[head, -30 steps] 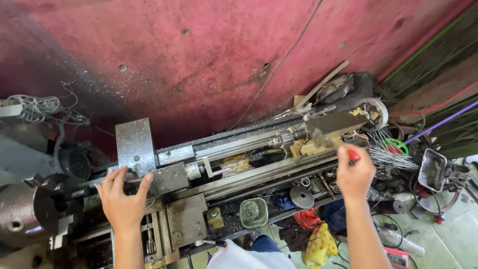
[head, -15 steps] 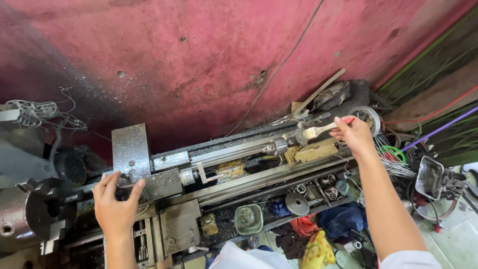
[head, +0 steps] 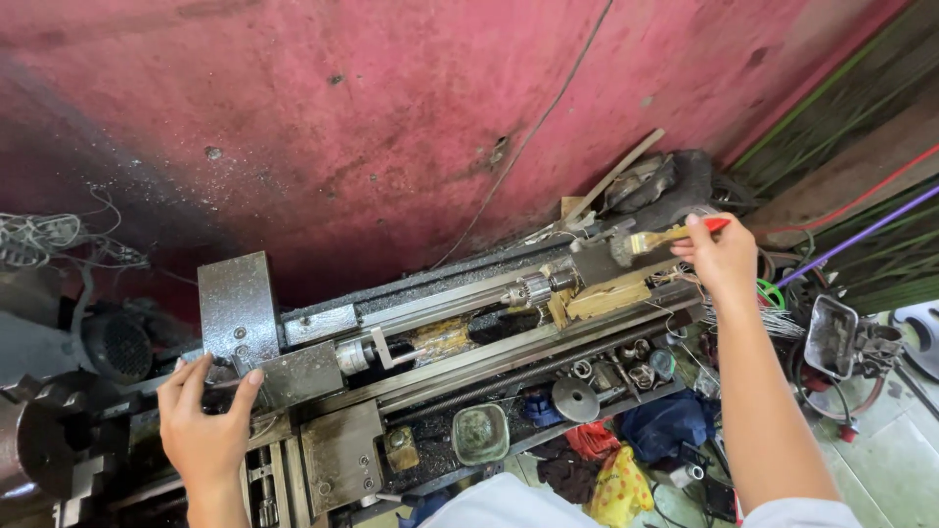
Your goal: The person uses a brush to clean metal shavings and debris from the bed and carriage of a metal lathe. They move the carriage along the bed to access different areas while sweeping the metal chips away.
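Note:
A metal lathe point(head: 430, 342) stretches across the head view below a red wall. My left hand point(head: 203, 420) rests on the lathe's carriage beside a grey steel plate point(head: 238, 311), fingers spread, holding nothing. My right hand point(head: 722, 256) reaches to the tailstock end and grips a small paintbrush point(head: 663, 238) with a red handle. Its bristles touch the top of the tailstock point(head: 606, 262). A drill chuck point(head: 528, 289) sticks out of the tailstock toward the carriage.
The lathe chuck point(head: 39, 445) sits at far left, with a motor point(head: 112, 344) behind it. A tray under the bed holds a small bowl point(head: 479, 433), a round disc point(head: 575, 399), rags and loose parts. Cables and clutter crowd the right side.
My right hand has moved up and away to the tailstock, bringing the paintbrush onto it. My left hand has stayed on the carriage. The camera has shifted slightly.

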